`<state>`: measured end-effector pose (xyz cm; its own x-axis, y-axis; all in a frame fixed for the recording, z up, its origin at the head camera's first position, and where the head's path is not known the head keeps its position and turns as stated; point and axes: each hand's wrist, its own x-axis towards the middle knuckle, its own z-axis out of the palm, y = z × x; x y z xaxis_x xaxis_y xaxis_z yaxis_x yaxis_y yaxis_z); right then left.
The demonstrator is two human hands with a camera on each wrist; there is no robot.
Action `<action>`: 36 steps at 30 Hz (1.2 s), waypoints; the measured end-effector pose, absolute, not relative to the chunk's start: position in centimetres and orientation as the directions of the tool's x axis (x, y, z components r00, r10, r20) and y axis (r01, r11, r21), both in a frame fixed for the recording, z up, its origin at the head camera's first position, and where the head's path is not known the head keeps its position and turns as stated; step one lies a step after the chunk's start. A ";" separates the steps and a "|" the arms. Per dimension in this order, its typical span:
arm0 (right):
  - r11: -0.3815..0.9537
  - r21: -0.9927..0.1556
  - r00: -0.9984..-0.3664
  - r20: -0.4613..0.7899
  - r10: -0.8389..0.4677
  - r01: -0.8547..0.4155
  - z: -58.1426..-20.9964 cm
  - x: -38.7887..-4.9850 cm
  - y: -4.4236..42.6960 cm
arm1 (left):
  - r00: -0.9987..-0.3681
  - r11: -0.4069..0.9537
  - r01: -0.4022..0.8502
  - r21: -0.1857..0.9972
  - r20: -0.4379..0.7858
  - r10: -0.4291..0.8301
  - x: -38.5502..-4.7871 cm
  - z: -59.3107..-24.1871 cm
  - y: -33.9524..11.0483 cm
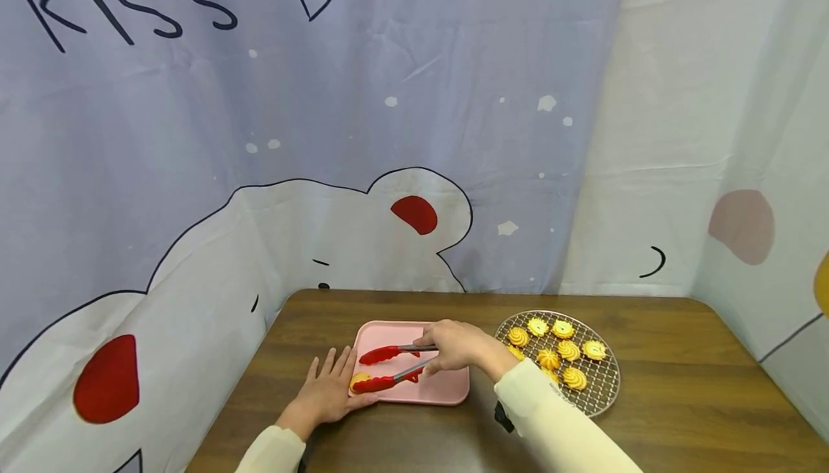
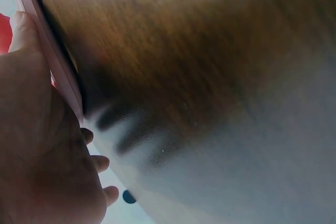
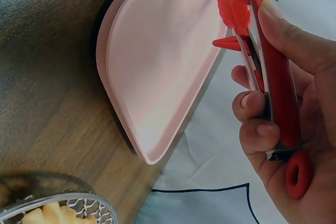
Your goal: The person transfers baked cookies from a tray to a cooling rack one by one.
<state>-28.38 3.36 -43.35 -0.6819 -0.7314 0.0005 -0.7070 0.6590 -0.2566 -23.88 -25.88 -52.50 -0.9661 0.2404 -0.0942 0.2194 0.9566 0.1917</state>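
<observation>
A pink tray (image 1: pixel 447 385) lies on the table, with one golden piped cookie (image 1: pixel 358 380) in its near left corner. My left hand (image 1: pixel 324 392) rests against the tray's left edge, its fingers straight and spread, the thumb along the near rim. Over the tray, my right hand (image 1: pixel 458 347) grips red-and-steel tongs (image 1: pixel 381 353) that point left. Their red tips stand apart; the nearer one overlaps the cookie in the head view, and whether it touches cannot be told. The right wrist view shows fingers and thumb curled round the red handle (image 3: pixel 283 93).
Right of the tray stands a round wire rack (image 1: pixel 606 385) bearing several golden piped cookies (image 1: pixel 568 350); my right sleeve (image 1: pixel 550 415) covers part of it. The brown wooden table (image 1: pixel 680 379) ends at a printed curtain (image 1: pixel 518 170) behind.
</observation>
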 end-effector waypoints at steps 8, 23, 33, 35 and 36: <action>0.683 -0.220 -0.701 0.008 -0.713 -0.697 -42.9 -28.5 3.4 | -0.963 0.955 0.234 0.181 -0.093 0.253 -24.0 -52.0 -25.7; 0.694 -0.218 -0.702 -0.049 -0.710 -0.686 -42.8 -27.9 2.8 | -0.964 0.950 0.214 0.226 -0.110 0.243 -23.6 -51.3 -25.4; 0.645 -0.195 -0.661 0.025 -0.750 -0.739 -43.7 -27.6 3.1 | -0.962 0.954 0.214 0.209 -0.126 0.243 -23.6 -51.9 -25.7; 0.639 -0.213 -0.660 0.041 -0.750 -0.739 -43.6 -27.5 3.3 | -0.962 0.953 0.209 0.219 -0.131 0.241 -23.7 -51.9 -25.7; 0.639 -0.219 -0.663 0.049 -0.747 -0.737 -43.5 -27.5 3.5 | -0.962 0.953 0.210 0.217 -0.130 0.241 -23.7 -51.9 -25.7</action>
